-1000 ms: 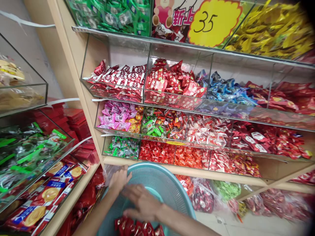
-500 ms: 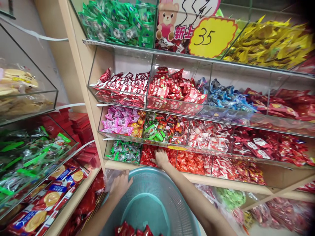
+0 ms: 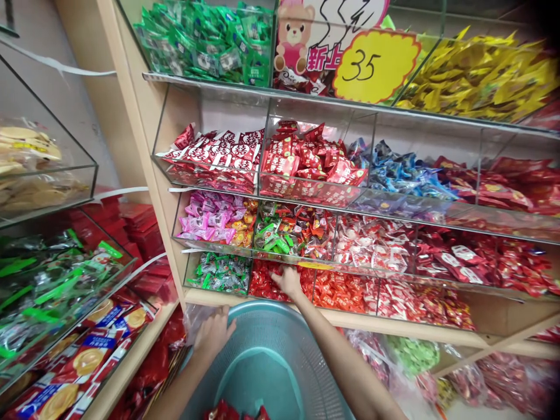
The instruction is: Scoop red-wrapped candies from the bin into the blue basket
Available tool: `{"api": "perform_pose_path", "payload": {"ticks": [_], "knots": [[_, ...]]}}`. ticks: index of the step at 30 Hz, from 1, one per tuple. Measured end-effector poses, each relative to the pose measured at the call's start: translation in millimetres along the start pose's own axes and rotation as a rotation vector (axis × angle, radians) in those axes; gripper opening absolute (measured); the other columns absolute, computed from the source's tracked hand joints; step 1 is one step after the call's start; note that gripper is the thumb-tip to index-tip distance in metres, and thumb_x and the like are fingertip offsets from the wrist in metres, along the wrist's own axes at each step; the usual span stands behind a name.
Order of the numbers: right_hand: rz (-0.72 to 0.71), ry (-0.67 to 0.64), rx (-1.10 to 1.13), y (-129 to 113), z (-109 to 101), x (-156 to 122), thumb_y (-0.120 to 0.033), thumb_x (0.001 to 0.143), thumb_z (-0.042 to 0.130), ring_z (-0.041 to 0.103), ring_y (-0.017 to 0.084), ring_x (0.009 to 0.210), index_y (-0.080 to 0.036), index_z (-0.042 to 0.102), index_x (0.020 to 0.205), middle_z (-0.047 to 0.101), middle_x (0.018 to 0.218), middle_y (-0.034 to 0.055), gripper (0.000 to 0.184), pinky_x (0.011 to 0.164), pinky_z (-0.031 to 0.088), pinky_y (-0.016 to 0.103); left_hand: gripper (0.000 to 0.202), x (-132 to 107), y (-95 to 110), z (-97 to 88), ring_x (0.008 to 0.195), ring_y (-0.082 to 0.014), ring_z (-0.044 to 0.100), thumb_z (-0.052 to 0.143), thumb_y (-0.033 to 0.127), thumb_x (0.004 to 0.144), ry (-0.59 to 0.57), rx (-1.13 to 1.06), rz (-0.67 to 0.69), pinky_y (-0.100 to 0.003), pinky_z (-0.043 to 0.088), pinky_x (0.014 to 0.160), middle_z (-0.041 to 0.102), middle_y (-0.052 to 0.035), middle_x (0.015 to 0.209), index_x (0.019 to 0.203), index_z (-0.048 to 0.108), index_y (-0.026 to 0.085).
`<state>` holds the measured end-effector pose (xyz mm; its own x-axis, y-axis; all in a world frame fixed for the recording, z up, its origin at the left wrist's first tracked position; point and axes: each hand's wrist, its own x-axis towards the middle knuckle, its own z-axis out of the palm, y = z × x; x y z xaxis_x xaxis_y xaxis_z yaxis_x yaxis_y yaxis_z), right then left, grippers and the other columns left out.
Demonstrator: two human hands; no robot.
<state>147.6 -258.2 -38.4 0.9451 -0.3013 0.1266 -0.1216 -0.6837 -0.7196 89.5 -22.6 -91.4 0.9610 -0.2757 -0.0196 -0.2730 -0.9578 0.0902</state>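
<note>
My left hand (image 3: 213,334) grips the far left rim of a teal plastic basket (image 3: 301,356) held below the shelves. A few red wrapped candies (image 3: 234,412) lie in the basket's near end. My right hand (image 3: 287,282) reaches into the bottom clear bin of red wrapped candies (image 3: 271,279), fingers curled down among them; what they hold is hidden. A bin of green and silver candies (image 3: 219,271) sits just to the left of that bin.
Clear acrylic bins fill the wooden shelf unit: pink candies (image 3: 207,217), red packets (image 3: 306,157), blue ones (image 3: 400,169), yellow ones (image 3: 481,73). A yellow price sign (image 3: 374,64) reads 35. Another rack of bins (image 3: 56,274) stands at left. Bagged sweets (image 3: 411,353) lie under the shelf.
My right hand rose out of the basket, reached into the bottom red candy bin and stays among the candies. My left hand kept its hold on the basket rim.
</note>
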Motion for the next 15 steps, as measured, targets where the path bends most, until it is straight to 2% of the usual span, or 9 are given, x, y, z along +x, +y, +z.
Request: {"api": "perform_pose_path", "payload": {"ticks": [2, 4, 8, 11, 15], "knots": [[0.042, 0.002, 0.264, 5.0, -4.2, -1.1, -0.047, 0.071, 0.059, 0.06, 0.023, 0.084, -0.015, 0.058, 0.073, 0.065, 0.078, 0.0075, 0.032, 0.072, 0.046, 0.034, 0.039, 0.1, -0.3, 0.8, 0.085, -0.0274, 0.065, 0.025, 0.037, 0.089, 0.005, 0.001, 0.005, -0.036, 0.048, 0.067, 0.066, -0.0144, 0.1, 0.109, 0.05, 0.014], [0.074, -0.016, 0.538, 9.5, -7.3, -6.9, -0.052, 0.072, 0.056, 0.062, 0.019, 0.081, -0.016, 0.057, 0.081, 0.065, 0.083, 0.0058, 0.037, 0.069, 0.05, 0.03, 0.039, 0.4, -0.6, 2.1, 0.084, -0.0277, 0.066, 0.025, 0.037, 0.089, 0.01, 0.004, 0.004, -0.036, 0.049, 0.067, 0.066, -0.015, 0.1, 0.109, 0.05, 0.014], [0.118, -0.108, 0.993, 17.4, -10.6, -29.1, -0.052, 0.071, 0.057, 0.063, 0.016, 0.095, -0.019, 0.055, 0.09, 0.066, 0.096, 0.0059, 0.038, 0.084, 0.051, 0.032, 0.039, 1.0, -0.7, 3.8, 0.083, -0.0274, 0.066, 0.026, 0.038, 0.089, 0.016, 0.011, 0.002, -0.036, 0.049, 0.066, 0.066, -0.0151, 0.1, 0.109, 0.05, 0.014], [0.144, -0.183, 1.204, 21.0, -13.4, -42.7, -0.048, 0.072, 0.057, 0.061, 0.016, 0.103, -0.019, 0.055, 0.087, 0.067, 0.098, 0.0063, 0.032, 0.094, 0.047, 0.034, 0.039, 0.9, -0.1, 3.5, 0.082, -0.0281, 0.066, 0.026, 0.039, 0.089, 0.021, 0.015, 0.002, -0.037, 0.049, 0.066, 0.067, -0.0151, 0.099, 0.108, 0.05, 0.014], [0.18, -0.243, 1.359, 20.3, -19.5, -44.3, -0.048, 0.077, 0.049, 0.061, 0.014, 0.102, -0.019, 0.055, 0.085, 0.068, 0.097, 0.0055, 0.03, 0.098, 0.044, 0.032, 0.039, -0.3, 0.1, 2.9, 0.081, -0.0304, 0.066, 0.025, 0.038, 0.09, 0.031, 0.017, 0.013, -0.04, 0.05, 0.065, 0.067, -0.0151, 0.098, 0.106, 0.05, 0.013]]}}
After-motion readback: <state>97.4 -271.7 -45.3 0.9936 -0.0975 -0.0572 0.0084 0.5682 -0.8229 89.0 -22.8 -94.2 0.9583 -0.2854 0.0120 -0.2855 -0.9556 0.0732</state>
